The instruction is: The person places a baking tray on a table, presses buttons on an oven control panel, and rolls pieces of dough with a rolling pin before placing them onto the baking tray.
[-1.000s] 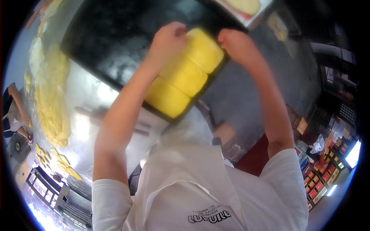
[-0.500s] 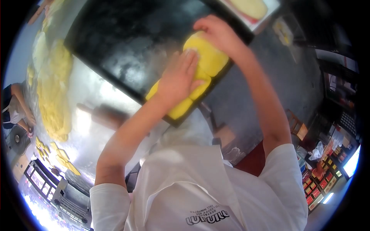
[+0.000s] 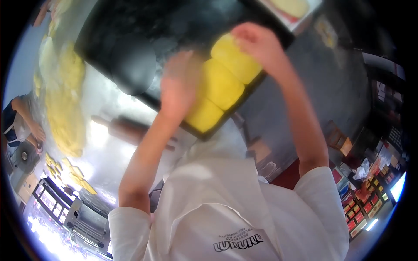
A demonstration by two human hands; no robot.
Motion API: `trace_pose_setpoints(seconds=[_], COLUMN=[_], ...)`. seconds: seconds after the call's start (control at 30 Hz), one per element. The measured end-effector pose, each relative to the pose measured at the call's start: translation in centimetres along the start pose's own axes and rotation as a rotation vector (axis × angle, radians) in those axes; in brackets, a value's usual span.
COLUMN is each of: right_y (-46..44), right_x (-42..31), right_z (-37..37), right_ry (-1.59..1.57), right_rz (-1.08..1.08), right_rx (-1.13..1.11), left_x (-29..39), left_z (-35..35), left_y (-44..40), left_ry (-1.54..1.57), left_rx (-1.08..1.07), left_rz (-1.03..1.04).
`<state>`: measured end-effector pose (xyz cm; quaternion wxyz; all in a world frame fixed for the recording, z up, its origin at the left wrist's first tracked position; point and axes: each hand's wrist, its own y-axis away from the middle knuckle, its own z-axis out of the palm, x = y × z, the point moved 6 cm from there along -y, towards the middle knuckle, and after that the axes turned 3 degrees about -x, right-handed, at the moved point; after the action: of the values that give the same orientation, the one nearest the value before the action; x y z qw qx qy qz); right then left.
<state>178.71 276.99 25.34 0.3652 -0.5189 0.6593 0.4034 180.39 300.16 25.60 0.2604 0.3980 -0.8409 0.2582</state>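
Observation:
Three flat yellow dough pieces (image 3: pixel 223 85) lie edge to edge along the near right side of a dark baking tray (image 3: pixel 174 26). Over the upper piece's far corner, my right hand (image 3: pixel 260 45) has its fingers curled in; whatever they pinch is hidden. My left hand (image 3: pixel 177 85) is above the tray, beside the left edges of the middle and lower pieces. Motion blurs its fingers, so their grip does not show.
On the metal worktop (image 3: pixel 102 93) lie a rolling pin (image 3: pixel 127 130) and a long mass of yellow dough (image 3: pixel 65 104). Smaller cut dough strips (image 3: pixel 76 176) are further down. A co-worker's arm (image 3: pixel 28 115) shows at far left. A white-rimmed tray (image 3: pixel 311 15) stands at top right.
My left hand has lifted off the dough and moved left, uncovering the middle and lower pieces. My right hand has shifted slightly right and down, its fingers more curled.

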Motion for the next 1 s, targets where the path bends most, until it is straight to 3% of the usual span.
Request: trace_pose_setpoints(seconds=[0.07, 0.17, 0.37, 0.6, 0.9, 1.0], right_y=[1.2, 3.1, 5.8, 6.2, 5.7, 5.8], right_x=[1.4, 1.8, 0.8, 2.2, 2.7, 2.5], right_z=[1.7, 4.1, 6.4, 7.7, 8.1, 8.1], right_ry=[-0.149, -0.225, -0.440, -0.572, -0.596, -0.596], right_rz=[0.142, 0.235, 0.465, 0.437, 0.496, 0.489], right_rx=[-0.132, -0.141, -0.140, -0.058, -0.055, -0.064], left_x=[-1.8, -0.6, -0.5, 0.0, -1.5, -1.1], left_z=[0.8, 1.6, 3.8, 3.9, 3.6, 3.4], left_y=[0.5, 0.1, -1.1, -1.4, -1.1, -1.2], left_ry=[0.066, -0.021, -0.075, -0.044, 0.085, 0.046], left_rx=[-0.100, -0.097, -0.205, -0.152, -0.200, -0.154], left_rz=[-0.129, -0.033, -0.207, -0.112, -0.381, -0.295])
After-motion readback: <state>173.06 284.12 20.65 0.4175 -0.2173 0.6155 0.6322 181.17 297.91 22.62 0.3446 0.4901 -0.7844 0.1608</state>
